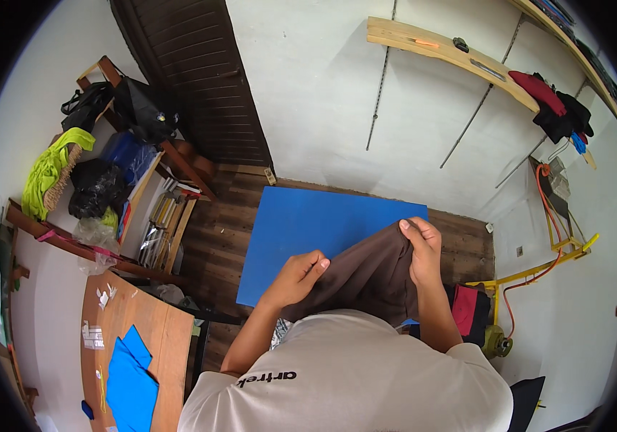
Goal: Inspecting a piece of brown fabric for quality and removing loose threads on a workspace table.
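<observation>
A dark brown piece of cloth (370, 277) is stretched between my two hands, in front of my chest. My right hand (424, 248) pinches its upper right corner between thumb and fingers, held higher and farther out. On the other side my left hand (300, 279) is closed on the cloth's left edge, thumb on top. From there the fabric hangs in soft folds toward my body, and its lower part is hidden behind my shirt. Beneath and beyond the cloth lies a flat blue tabletop (305, 219). What kind of article the cloth is cannot be made out.
At left, a wooden table (168, 345) bears folded blue fabric (132, 385). Behind it stands a shelf rack with bags and a lime-green cloth (53, 169). A yellow metal frame (539, 270) with an orange cable is at right. A wooden wall shelf (460, 57) hangs above.
</observation>
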The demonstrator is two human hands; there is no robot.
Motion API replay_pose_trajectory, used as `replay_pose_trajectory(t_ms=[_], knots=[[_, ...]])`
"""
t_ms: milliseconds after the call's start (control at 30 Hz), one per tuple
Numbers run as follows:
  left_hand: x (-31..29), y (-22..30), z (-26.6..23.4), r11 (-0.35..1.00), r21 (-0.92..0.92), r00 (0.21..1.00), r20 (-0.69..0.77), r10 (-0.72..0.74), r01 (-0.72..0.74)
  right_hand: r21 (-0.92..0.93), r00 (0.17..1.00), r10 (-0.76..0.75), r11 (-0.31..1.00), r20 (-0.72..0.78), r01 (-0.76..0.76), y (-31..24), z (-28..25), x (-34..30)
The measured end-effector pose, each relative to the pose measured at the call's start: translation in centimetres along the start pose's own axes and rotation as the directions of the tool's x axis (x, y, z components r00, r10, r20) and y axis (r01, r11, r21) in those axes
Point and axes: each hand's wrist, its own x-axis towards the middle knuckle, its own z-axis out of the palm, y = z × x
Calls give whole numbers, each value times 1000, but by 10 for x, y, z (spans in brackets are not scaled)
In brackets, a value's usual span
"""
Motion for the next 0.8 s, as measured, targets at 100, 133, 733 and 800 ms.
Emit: replay_pose_trajectory(t_ms=[100, 133, 733, 800], knots=[[2, 3, -6, 991, 119, 997, -48, 66, -60, 4, 999, -29, 1000, -25, 29, -3, 0, -1], [2, 5, -9, 993, 106, 996, -57, 64, -58, 20, 999, -36, 999, -35, 37, -4, 0, -3], [-17, 22, -21, 973, 166, 945, -260, 198, -159, 35, 996, -87, 996, 0, 87, -15, 0, -21], [-19, 25, -25, 938, 261, 930, -227, 289, -227, 54, 996, -84, 995, -15, 84, -16, -1, -21]])
